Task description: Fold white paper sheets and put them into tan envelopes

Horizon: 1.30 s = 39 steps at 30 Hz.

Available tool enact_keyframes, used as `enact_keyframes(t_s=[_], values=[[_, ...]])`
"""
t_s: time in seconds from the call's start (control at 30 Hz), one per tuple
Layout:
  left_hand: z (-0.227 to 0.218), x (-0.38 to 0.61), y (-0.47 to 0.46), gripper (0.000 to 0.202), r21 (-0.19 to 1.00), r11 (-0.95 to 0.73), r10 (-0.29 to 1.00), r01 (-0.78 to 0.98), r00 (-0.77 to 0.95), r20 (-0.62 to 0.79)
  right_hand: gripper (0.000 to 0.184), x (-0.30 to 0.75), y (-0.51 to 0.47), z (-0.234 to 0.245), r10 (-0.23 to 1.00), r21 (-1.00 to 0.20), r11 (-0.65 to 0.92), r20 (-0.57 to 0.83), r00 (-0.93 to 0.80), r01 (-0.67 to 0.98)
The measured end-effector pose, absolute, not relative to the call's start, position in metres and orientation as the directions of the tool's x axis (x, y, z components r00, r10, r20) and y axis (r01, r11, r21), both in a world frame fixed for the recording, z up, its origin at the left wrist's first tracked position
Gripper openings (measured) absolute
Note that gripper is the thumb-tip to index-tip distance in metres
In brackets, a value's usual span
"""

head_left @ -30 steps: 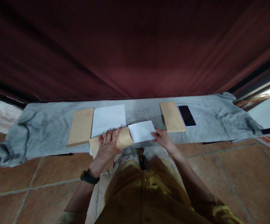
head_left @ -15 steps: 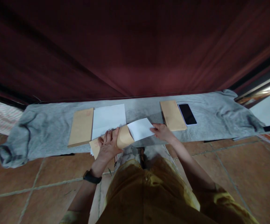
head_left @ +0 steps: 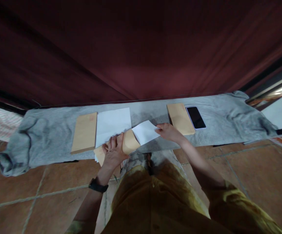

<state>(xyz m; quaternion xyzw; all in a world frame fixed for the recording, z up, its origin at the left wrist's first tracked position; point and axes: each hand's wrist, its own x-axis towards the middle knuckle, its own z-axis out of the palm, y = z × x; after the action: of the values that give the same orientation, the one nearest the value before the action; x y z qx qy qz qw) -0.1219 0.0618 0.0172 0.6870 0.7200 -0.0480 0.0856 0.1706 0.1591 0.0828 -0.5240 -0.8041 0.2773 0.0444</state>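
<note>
My left hand (head_left: pixel 113 151) lies across a tan paper envelope (head_left: pixel 130 143), fingertips along its far edge and thumb by its near edge. The envelope's mouth faces right and bulges a little. A white folded sheet of paper (head_left: pixel 146 132) sticks out of that mouth; how far it reaches inside is hidden. My right hand (head_left: pixel 168 132) pinches the sheet's right end between thumb and fingers. Under and behind the envelope lies a stack of white paper (head_left: pixel 113 122).
A grey cloth (head_left: pixel 146 112) covers the narrow bench. Tan envelope stacks lie at the left (head_left: pixel 84 132) and right (head_left: pixel 180 118). Beside the right stack is a phone (head_left: pixel 196 117). A dark red curtain (head_left: pixel 141 58) hangs along the far side; tiled floor (head_left: pixel 58 182) lies below.
My right hand and the white folded sheet have shifted slightly left and away from me, with the sheet a bit more tilted. My left hand stays on the envelope.
</note>
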Motion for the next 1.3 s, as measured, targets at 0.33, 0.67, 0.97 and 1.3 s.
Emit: enact_keyframes(t_s=[0.33, 0.67, 0.97, 1.3], values=[[0.009, -0.125, 0.059, 0.123, 0.09, 0.02, 0.992, 0.996, -0.008, -0.127, 0.028, 0.168, 0.165, 0.084, 0.84, -0.392, 0.391, -0.218, -0.497, 0.833], [0.007, -0.127, 0.06, 0.119, 0.099, -0.017, 0.989, 0.995, 0.032, -0.147, 0.026, 0.167, 0.173, 0.076, 0.83, -0.474, 0.36, -0.231, -0.508, 0.804], [0.01, -0.129, 0.062, 0.121, 0.111, -0.025, 0.982, 0.994, 0.045, -0.183, 0.017, 0.175, 0.169, 0.034, 0.867, -0.8, -0.024, -0.315, -0.387, 0.6], [0.012, -0.134, 0.063, 0.123, 0.169, -0.083, 0.976, 0.982, 0.115, -0.187, 0.012, 0.171, 0.144, 0.0, 0.846, -0.879, -0.224, -0.39, -0.363, 0.422]])
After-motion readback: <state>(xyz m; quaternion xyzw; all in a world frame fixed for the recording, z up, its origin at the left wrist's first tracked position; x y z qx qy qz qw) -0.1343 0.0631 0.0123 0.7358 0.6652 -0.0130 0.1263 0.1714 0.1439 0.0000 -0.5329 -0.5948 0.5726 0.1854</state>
